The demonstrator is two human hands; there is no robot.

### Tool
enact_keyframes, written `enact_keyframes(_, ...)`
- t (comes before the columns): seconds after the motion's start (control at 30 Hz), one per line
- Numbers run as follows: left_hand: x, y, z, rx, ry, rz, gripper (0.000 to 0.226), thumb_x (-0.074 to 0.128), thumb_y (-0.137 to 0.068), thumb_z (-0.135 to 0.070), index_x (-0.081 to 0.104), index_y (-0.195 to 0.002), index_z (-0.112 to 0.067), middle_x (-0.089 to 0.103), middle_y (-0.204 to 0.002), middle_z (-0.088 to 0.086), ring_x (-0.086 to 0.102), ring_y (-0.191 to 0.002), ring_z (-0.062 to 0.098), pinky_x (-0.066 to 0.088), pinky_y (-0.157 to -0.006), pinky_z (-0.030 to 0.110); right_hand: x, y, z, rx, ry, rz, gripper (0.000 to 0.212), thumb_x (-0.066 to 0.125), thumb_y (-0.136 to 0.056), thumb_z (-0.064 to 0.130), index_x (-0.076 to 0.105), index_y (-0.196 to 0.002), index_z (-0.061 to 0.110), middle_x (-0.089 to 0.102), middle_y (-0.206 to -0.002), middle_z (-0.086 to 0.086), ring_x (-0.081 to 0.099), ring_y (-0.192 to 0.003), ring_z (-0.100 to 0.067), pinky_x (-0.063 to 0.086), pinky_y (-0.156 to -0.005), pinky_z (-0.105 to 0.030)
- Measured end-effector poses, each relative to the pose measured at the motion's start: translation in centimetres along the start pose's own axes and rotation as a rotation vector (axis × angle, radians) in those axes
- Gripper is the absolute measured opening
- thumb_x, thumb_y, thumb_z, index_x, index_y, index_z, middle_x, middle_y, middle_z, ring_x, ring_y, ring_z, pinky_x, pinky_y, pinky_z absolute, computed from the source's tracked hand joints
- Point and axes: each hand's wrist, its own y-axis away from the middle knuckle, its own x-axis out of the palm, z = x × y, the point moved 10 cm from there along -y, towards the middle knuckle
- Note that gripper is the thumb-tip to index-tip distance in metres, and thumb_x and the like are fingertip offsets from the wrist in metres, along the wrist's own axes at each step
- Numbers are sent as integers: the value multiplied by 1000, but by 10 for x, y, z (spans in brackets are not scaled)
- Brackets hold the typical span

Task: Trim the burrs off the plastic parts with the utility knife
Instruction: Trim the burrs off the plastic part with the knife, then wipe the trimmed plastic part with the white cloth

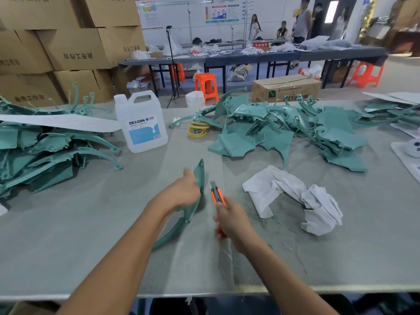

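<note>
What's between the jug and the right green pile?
In the head view, yellow rings and a curved green part lie between the jug and that pile.

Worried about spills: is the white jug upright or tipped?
Upright: the jug stands on its base on the table, white cap on top.

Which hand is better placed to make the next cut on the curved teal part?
Right, most likely. The right hand grips the orange utility knife, its tip close beside the curved teal plastic part, which the left hand holds.
</note>
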Motion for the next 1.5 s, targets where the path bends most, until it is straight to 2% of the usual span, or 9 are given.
enact_keyframes(0.4,3,0,-2,3,-2,-6,61,36,-100,-15,12,-153,1,51,-139,25,56,-118,36,47,-90,38,-7,22,89,-356,-174,15,26,45,-101,31,55,-121,44,62,-77,4,54,-47,-18,43,-39,-28)
enact_keyframes(0.53,2,1,1,10,8,-6,63,33,-97,-14,9,-155,-6,55,-126,25,54,-87,29,38,-57,32,-60,21,57,-286,301,-200,15,48,-101,39,51,-115,34,68,-82,4,65,-70,-20,54,-65,-42)
enact_keyframes(0.7,6,0,-1,39,-15,-35,65,32,-95,-16,9,-155,-9,55,-107,13,54,-80,19,35,-56,31,-86,20,-3,-147,828,-212,29,45,-103,47,58,-123,31,63,-94,2,57,-84,-22,39,-68,-35)
enact_keyframes(0.83,3,-1,3,36,11,-49,66,32,-95,-17,10,-156,-12,54,-111,10,54,-85,20,37,-60,32,-137,41,30,-404,970,-566,30,69,-92,33,67,-119,20,63,-117,-9,55,-112,-34,38,-94,-43)
enact_keyframes(0.93,5,-2,3,50,10,-50,64,32,-96,-17,11,-156,-12,56,-111,10,54,-84,18,38,-62,33,-223,47,6,-85,705,-832,55,63,-86,49,57,-136,25,49,-144,-15,46,-127,-38,36,-105,-53)
enact_keyframes(1.03,6,-3,2,63,2,-52,63,32,-96,-19,12,-155,-14,57,-113,11,56,-88,22,41,-67,36,-247,20,-23,163,553,-692,78,51,-90,66,29,-156,31,28,-162,-15,31,-144,-43,26,-115,-63)
enact_keyframes(1.23,2,0,4,41,41,-56,53,34,-95,-23,28,-148,-18,58,-117,8,57,-89,19,43,-68,37,-182,-60,12,20,927,-430,76,46,-83,82,32,-150,48,6,-169,-5,9,-152,-39,12,-117,-65)
enact_keyframes(1.37,-3,6,11,40,169,-73,22,49,-89,-27,59,-107,-21,66,-105,5,63,-92,22,54,-80,38,-162,-84,9,-3,1215,-337,51,51,-92,62,58,-132,32,34,-155,-11,28,-141,-41,28,-111,-63)
enact_keyframes(1.5,-4,24,30,110,342,-146,43,61,-71,-51,66,-110,-34,71,-104,-15,67,-93,7,56,-79,33,-174,-77,15,-155,1127,-473,26,49,-96,10,63,-117,6,61,-125,-18,51,-117,-42,40,-98,-52)
